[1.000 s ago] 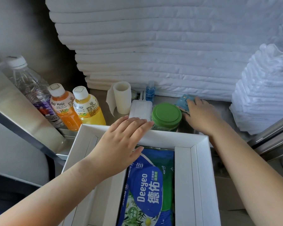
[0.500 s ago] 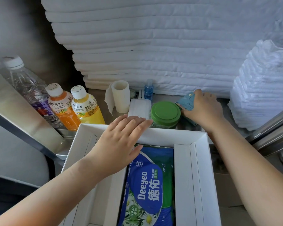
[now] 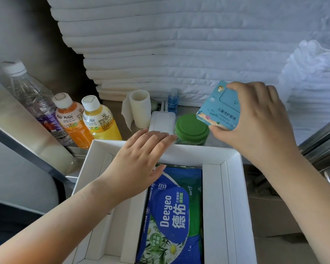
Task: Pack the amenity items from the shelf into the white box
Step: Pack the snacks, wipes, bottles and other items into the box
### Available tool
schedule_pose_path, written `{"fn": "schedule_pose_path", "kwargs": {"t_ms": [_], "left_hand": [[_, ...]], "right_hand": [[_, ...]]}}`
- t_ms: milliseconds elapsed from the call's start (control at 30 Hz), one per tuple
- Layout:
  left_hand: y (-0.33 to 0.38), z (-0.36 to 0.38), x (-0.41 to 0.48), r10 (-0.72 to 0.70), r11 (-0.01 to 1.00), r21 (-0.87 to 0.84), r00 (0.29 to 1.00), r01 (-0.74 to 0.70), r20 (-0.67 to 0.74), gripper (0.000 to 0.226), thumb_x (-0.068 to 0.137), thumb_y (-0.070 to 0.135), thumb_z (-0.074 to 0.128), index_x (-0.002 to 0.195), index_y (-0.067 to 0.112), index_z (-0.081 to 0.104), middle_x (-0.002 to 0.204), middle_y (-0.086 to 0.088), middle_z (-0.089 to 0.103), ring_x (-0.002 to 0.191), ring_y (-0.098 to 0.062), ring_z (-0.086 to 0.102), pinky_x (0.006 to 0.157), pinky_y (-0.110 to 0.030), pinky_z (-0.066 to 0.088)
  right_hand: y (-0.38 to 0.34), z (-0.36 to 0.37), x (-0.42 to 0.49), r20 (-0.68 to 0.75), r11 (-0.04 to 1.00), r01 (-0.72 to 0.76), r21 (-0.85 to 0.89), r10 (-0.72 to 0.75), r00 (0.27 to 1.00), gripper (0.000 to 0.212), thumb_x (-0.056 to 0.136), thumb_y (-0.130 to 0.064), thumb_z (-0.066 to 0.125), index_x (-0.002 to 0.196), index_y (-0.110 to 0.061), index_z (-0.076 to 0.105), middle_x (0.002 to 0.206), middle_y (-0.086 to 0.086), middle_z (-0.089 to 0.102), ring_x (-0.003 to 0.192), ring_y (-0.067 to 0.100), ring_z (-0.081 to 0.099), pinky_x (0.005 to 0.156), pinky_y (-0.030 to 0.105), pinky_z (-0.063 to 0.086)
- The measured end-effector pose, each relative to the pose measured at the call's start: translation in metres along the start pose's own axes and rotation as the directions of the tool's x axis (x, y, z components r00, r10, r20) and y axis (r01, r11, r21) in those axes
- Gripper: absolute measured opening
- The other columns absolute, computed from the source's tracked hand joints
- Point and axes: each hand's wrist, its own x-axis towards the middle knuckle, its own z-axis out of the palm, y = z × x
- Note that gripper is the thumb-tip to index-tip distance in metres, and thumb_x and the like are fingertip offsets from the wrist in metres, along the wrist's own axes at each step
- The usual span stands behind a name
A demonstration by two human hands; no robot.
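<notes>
Fingers of the right hand curl round a light-blue children's wash and care set carton, holding it tilted in the air above the green-lidded jar on the shelf. The left hand lies flat, fingers straight, on the white box's far rim. A Deeyeo wet-wipes pack lies in its middle compartment; 2 Mogu Mogu bottles stand further left.

Head view, close, downward over white box.

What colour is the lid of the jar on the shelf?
Green: the lid shows best in the head view.
</notes>
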Motion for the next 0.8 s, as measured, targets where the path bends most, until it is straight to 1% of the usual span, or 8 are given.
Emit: {"fn": "schedule_pose_path", "kwargs": {"t_ms": [133, 233, 367, 467, 567, 667, 733, 800], "left_hand": [[0.001, -0.002, 0.000, -0.008, 1.000, -0.004, 1.000, 0.008, 0.017, 0.058, 0.080, 0.036, 0.054, 0.132, 0.012, 0.049, 0.121, -0.006, 0.060, 0.111, -0.024, 0.057, 0.105, -0.040, 0.029], [0.001, -0.003, 0.000, -0.007, 1.000, 0.002, 1.000, 0.007, 0.023, 0.059, 0.079, 0.036, 0.058, 0.131, 0.011, 0.050, 0.119, -0.007, 0.061, 0.110, -0.025, 0.058, 0.104, -0.041, 0.029], [0.000, -0.005, 0.000, 0.003, 1.000, 0.003, 1.000, -0.003, 0.030, 0.064, 0.077, 0.034, 0.065, 0.132, 0.009, 0.047, 0.120, -0.008, 0.061, 0.110, -0.026, 0.058, 0.103, -0.041, 0.031], [0.000, -0.007, 0.000, 0.009, 1.000, -0.021, 0.998, -0.007, 0.067, 0.067, 0.077, 0.031, 0.067, 0.135, 0.007, 0.044, 0.122, -0.010, 0.060, 0.111, -0.028, 0.058, 0.103, -0.043, 0.034], [-0.002, -0.011, 0.000, 0.001, 1.000, -0.029, 0.994, 0.002, 0.113, 0.070, 0.077, 0.027, 0.069, 0.138, 0.006, 0.042, 0.126, -0.010, 0.058, 0.117, -0.028, 0.055, 0.105, -0.045, 0.033], [-0.001, -0.014, -0.003, -0.009, 1.000, -0.013, 0.991, 0.010, 0.132, 0.072, 0.078, 0.028, 0.069, 0.140, 0.006, 0.040, 0.130, -0.011, 0.055, 0.121, -0.028, 0.052, 0.107, -0.048, 0.032], [0.001, -0.016, -0.008, -0.031, 0.999, 0.024, 0.989, 0.028, 0.147, 0.075, 0.079, 0.031, 0.069, 0.141, 0.004, 0.038, 0.136, -0.013, 0.051, 0.126, -0.029, 0.048, 0.108, -0.049, 0.030], [0.004, -0.019, -0.016, -0.053, 0.997, 0.067, 0.985, 0.042, 0.162, 0.076, 0.080, 0.034, 0.066, 0.142, 0.003, 0.035, 0.144, -0.016, 0.041, 0.133, -0.030, 0.038, 0.109, -0.050, 0.027]], "right_hand": [[-0.016, -0.013, -0.017, -0.010, 0.995, 0.102, 0.000, -0.102, 0.995, 0.070, 0.064, -0.040, 0.070, 0.124, -0.009, 0.051, 0.114, 0.012, 0.053, 0.101, 0.033, 0.046, 0.081, 0.044, 0.042], [-0.021, -0.019, -0.025, 0.012, 0.986, 0.161, 0.038, -0.162, 0.987, 0.069, 0.064, -0.041, 0.068, 0.123, -0.009, 0.052, 0.114, 0.012, 0.054, 0.101, 0.033, 0.048, 0.083, 0.044, 0.042], [-0.028, -0.021, -0.041, 0.135, 0.966, 0.218, 0.140, -0.237, 0.962, 0.070, 0.063, -0.047, 0.064, 0.122, -0.012, 0.051, 0.112, 0.005, 0.054, 0.100, 0.027, 0.050, 0.085, 0.036, 0.038], [-0.032, -0.018, -0.052, 0.258, 0.948, 0.284, 0.145, -0.313, 0.914, 0.065, 0.064, -0.052, 0.060, 0.114, -0.013, 0.052, 0.111, 0.003, 0.054, 0.098, 0.024, 0.051, 0.082, 0.033, 0.037], [-0.034, -0.018, -0.056, 0.291, 0.928, 0.351, 0.125, -0.372, 0.881, 0.054, 0.063, -0.052, 0.061, 0.100, -0.013, 0.054, 0.108, 0.003, 0.055, 0.094, 0.022, 0.052, 0.079, 0.029, 0.034], [-0.037, -0.018, -0.059, 0.351, 0.906, 0.395, 0.155, -0.424, 0.835, 0.049, 0.064, -0.058, 0.057, 0.092, -0.018, 0.052, 0.104, -0.002, 0.054, 0.089, 0.018, 0.053, 0.074, 0.027, 0.041], [-0.040, -0.016, -0.062, 0.414, 0.891, 0.429, 0.150, -0.451, 0.791, 0.049, 0.064, -0.060, 0.060, 0.089, -0.019, 0.051, 0.101, -0.003, 0.055, 0.086, 0.016, 0.055, 0.068, 0.026, 0.042], [-0.043, -0.011, -0.062, 0.478, 0.872, 0.468, 0.141, -0.474, 0.739, 0.051, 0.063, -0.060, 0.064, 0.088, -0.019, 0.050, 0.098, -0.002, 0.056, 0.085, 0.017, 0.054, 0.063, 0.026, 0.040]]}}
